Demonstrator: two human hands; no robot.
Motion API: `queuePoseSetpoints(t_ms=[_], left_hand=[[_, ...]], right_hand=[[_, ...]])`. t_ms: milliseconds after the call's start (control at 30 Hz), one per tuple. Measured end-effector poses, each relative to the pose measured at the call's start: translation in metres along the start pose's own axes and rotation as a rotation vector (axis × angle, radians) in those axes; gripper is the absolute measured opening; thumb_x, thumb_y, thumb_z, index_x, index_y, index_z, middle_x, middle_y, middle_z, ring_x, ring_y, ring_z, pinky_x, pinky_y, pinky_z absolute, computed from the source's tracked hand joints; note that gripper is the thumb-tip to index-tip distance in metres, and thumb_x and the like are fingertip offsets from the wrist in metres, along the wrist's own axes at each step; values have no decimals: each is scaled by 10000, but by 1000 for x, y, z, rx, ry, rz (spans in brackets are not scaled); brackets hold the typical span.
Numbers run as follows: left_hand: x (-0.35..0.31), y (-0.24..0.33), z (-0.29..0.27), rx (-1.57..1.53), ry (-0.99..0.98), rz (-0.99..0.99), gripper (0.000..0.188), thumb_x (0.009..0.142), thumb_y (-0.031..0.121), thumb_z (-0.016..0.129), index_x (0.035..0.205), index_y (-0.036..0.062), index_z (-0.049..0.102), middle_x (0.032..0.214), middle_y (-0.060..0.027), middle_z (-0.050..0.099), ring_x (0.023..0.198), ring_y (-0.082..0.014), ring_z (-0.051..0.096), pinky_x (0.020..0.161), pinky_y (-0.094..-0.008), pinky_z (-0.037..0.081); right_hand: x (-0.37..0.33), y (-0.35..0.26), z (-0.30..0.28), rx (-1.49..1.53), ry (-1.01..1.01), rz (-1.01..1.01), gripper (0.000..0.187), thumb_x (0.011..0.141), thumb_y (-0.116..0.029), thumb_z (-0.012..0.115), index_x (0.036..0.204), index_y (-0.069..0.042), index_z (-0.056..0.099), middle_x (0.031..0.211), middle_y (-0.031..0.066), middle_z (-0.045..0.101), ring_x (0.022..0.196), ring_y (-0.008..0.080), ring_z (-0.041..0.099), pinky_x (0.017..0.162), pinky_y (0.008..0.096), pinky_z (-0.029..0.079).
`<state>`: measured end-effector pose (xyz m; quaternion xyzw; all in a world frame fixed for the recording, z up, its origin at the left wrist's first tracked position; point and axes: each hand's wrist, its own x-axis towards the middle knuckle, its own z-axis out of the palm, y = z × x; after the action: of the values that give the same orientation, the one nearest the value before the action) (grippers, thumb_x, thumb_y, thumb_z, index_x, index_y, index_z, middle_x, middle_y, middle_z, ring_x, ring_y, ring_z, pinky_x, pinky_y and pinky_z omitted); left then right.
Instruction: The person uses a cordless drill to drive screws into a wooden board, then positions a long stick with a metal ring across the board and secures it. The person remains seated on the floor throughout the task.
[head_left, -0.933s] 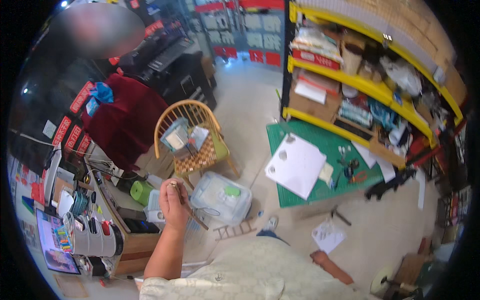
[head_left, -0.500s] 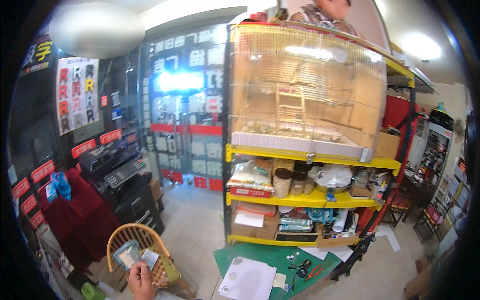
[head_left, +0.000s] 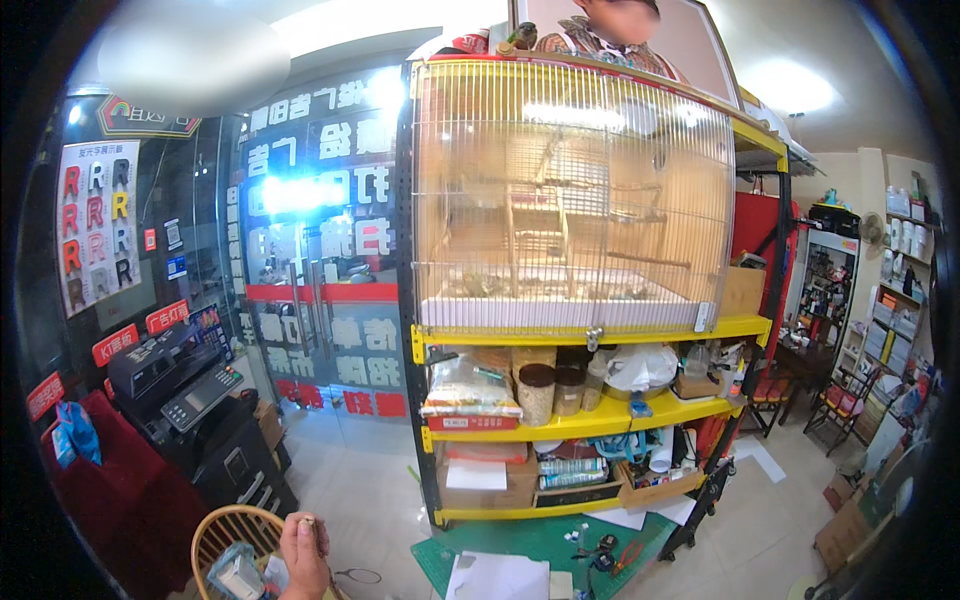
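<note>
At the lower left, my left hand [head_left: 303,562] is raised with its fingers closed. A small brownish tip [head_left: 309,521] shows at the fingertips, too small to name. Beside the hand, a curved wooden chair [head_left: 212,520] holds a clear bluish plastic bag [head_left: 237,572] with a pale block-shaped thing inside. The hand is close to this bag, but does not appear to grip it. A thin dark oval loop [head_left: 360,576] shows just right of the hand; whether it joins what I hold cannot be made out. My right hand is out of view.
A yellow-and-black shelf rack [head_left: 590,420] carries a large wire cage [head_left: 570,200], jars and boxes. Before it, a green cutting mat [head_left: 435,560] bears white paper [head_left: 498,578] and red-handled pliers [head_left: 628,556]. A black printer [head_left: 190,400] stands left, near glass doors [head_left: 325,310].
The view has turned right and upward, so the surroundings sit further left and lower. My left hand has moved up and right, away from the plastic bag on the chair.
</note>
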<state>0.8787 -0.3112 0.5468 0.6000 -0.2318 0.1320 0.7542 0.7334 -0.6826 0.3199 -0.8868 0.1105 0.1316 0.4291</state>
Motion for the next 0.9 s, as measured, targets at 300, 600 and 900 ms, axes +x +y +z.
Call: queuePoseSetpoints(t_ms=[300,600,900], left_hand=[[153,-179,-65,-297,-59,-235,268,1002,307,521,1119,68,548,895,-27,576,773,-107,510,677,-245,426],[289,-295,-60,-326,-225,-427,250,984,312,567,977,64,597,795,14,544,711,-74,452,612,-230,387],[322,-353,-36,-263,-315,-356,353,955,359,612,1045,18,634,803,-5,557,727,-114,473,621,-253,406]], right_hand=[[94,-7,-6,4,137,257,413,915,-470,511,1042,-134,714,1035,120,704,963,249,657,864,406,505],[85,30,-30,-144,263,468,421,910,-493,530,1080,-153,711,1052,104,706,973,232,658,865,401,509],[-122,-200,-263,-465,961,1074,618,823,-499,661,1241,-47,599,1084,167,690,976,327,663,873,408,524]])
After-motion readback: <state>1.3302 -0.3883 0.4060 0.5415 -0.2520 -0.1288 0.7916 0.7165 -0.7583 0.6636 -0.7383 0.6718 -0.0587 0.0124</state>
